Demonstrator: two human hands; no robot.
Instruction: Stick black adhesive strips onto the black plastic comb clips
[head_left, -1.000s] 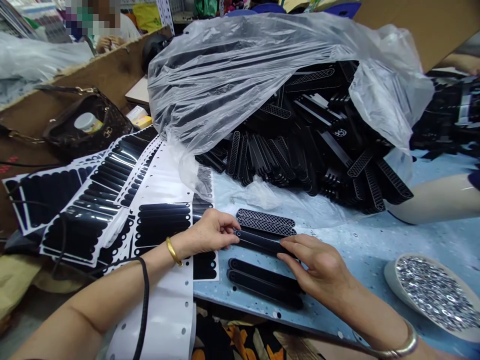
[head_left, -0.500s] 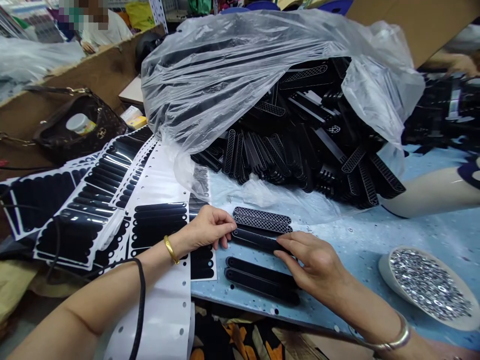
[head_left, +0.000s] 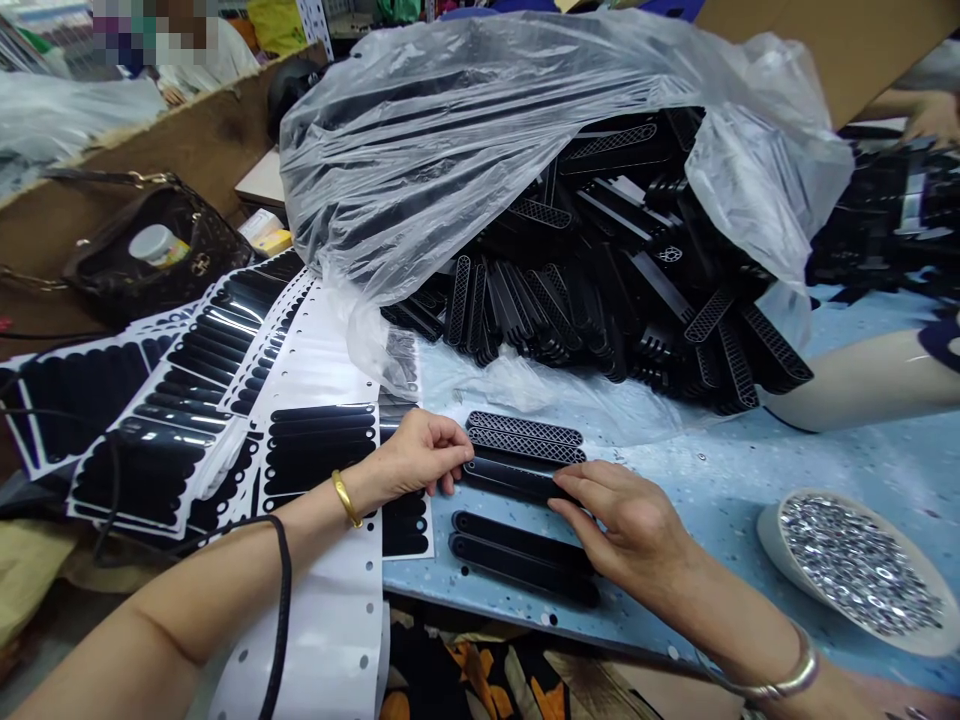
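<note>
A black round-ended strip [head_left: 517, 481] lies crosswise on the blue table between my hands. My left hand [head_left: 429, 452] is closed in a pinch at its left end, thumb against fingertips. At the other end my right hand [head_left: 626, 515] grips it between thumb and fingers. Just beyond lie two black strips with a diamond mesh pattern [head_left: 525, 437], side by side. Two plain black strips [head_left: 517, 560] rest nearer the table's front edge, their right ends close to my right hand. White backing sheets with black stickers [head_left: 319, 450] lie under and beside my left forearm.
A clear plastic bag [head_left: 450, 130] spills a heap of black strips [head_left: 585, 300] at the back. On the right are a bowl [head_left: 772, 550] of small shiny metal pieces and a white curved cylinder [head_left: 862, 385]. A brown handbag [head_left: 105, 270] stands left. Another person's hand [head_left: 934, 118] shows far right.
Both hands stay at the ends of the black strip, with hardly any movement. The view has shifted very slightly, and the other person's hand at the far right has moved a little.
</note>
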